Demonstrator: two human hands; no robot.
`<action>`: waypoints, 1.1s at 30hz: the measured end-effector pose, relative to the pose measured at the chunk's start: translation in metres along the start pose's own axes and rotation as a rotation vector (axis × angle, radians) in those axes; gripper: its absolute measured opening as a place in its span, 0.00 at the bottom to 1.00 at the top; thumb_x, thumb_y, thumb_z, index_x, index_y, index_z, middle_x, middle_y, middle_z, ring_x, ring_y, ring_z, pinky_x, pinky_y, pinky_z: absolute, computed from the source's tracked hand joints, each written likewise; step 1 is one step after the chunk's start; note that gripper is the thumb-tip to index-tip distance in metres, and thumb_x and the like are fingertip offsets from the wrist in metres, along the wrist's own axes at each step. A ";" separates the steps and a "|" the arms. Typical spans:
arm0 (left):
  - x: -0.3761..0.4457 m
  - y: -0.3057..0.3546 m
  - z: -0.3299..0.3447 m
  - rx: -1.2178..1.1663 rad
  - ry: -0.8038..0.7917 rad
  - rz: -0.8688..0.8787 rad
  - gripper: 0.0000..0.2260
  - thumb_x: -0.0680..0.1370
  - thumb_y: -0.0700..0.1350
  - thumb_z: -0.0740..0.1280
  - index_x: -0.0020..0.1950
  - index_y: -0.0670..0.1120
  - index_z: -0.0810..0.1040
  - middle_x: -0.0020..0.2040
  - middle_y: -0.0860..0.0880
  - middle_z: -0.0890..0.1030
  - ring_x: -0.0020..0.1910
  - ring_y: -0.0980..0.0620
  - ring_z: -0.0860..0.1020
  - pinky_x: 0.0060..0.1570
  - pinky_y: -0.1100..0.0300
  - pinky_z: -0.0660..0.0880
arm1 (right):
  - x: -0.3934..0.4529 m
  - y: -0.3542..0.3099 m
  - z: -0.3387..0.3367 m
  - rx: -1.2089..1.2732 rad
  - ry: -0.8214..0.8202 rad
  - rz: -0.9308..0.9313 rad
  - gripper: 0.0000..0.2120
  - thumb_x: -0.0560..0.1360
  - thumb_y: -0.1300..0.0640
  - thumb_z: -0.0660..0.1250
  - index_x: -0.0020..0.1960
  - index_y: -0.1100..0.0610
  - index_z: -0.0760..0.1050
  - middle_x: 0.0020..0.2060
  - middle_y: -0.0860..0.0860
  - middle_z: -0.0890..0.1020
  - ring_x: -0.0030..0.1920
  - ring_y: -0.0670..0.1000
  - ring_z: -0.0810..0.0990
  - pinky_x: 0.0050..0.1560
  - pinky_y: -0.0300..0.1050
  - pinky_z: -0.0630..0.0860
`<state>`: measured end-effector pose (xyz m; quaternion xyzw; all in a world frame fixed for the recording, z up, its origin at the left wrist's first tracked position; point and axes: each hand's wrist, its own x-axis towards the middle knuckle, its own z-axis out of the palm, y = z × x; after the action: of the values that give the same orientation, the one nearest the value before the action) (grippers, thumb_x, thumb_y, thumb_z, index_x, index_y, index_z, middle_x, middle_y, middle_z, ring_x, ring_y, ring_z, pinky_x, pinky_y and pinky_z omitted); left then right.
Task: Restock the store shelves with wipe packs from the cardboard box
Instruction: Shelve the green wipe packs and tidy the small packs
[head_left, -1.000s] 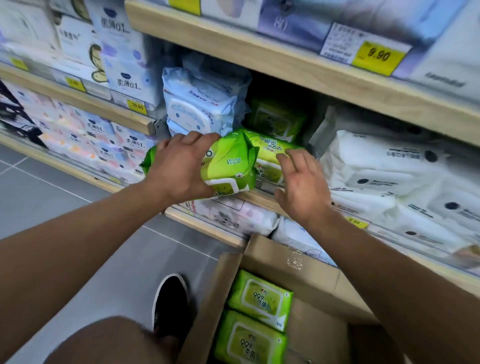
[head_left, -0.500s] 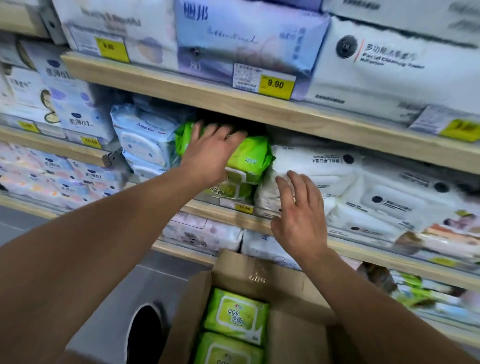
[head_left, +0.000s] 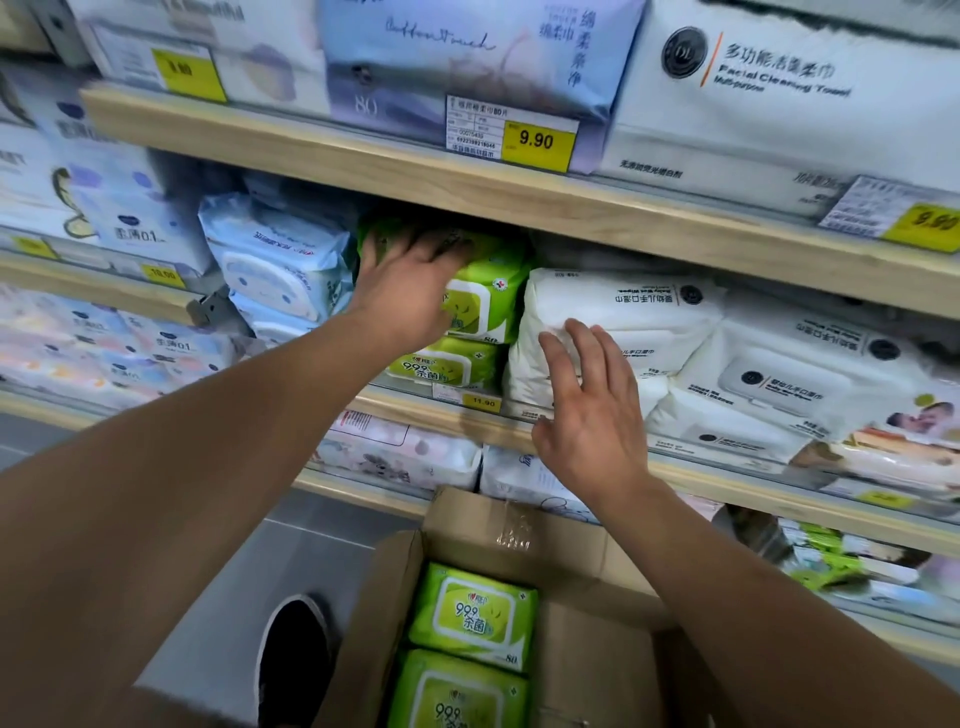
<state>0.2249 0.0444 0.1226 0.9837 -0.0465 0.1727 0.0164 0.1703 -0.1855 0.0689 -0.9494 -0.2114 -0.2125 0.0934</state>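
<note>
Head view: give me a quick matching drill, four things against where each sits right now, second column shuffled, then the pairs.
Things:
1. left hand
2. right hand
3. green pack with 99.9 on it
4. yellow 9.90 price tag

Places:
A. inside the open cardboard box
B. on the edge of the upper wooden shelf
C. spread flat on the top green pack in the shelf stack
D. open, fingers against the white pack at the shelf front

Pairs: 1-C, 2-D, 3-A, 4-B
</note>
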 end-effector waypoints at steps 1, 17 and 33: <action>-0.004 0.000 -0.001 -0.008 0.002 0.002 0.35 0.70 0.50 0.70 0.74 0.59 0.58 0.73 0.50 0.65 0.72 0.43 0.59 0.69 0.36 0.52 | 0.000 -0.001 -0.002 0.003 -0.012 0.006 0.41 0.62 0.60 0.73 0.73 0.56 0.63 0.73 0.57 0.63 0.74 0.60 0.58 0.73 0.56 0.58; -0.171 0.058 0.031 -0.281 -0.174 -0.002 0.33 0.67 0.55 0.65 0.71 0.48 0.69 0.70 0.43 0.71 0.67 0.40 0.70 0.65 0.43 0.67 | -0.109 -0.019 0.003 0.152 -0.364 0.024 0.36 0.66 0.54 0.70 0.72 0.57 0.63 0.72 0.56 0.65 0.71 0.60 0.62 0.71 0.53 0.62; -0.304 0.124 0.168 -0.186 -0.896 0.064 0.36 0.72 0.57 0.69 0.75 0.51 0.57 0.73 0.48 0.65 0.70 0.43 0.65 0.67 0.46 0.65 | -0.259 0.018 0.096 0.215 -0.902 0.107 0.34 0.71 0.50 0.67 0.74 0.54 0.59 0.71 0.54 0.62 0.70 0.58 0.61 0.71 0.54 0.62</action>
<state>-0.0154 -0.0607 -0.1367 0.9539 -0.0946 -0.2742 0.0776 0.0010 -0.2697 -0.1333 -0.9415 -0.2024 0.2500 0.1010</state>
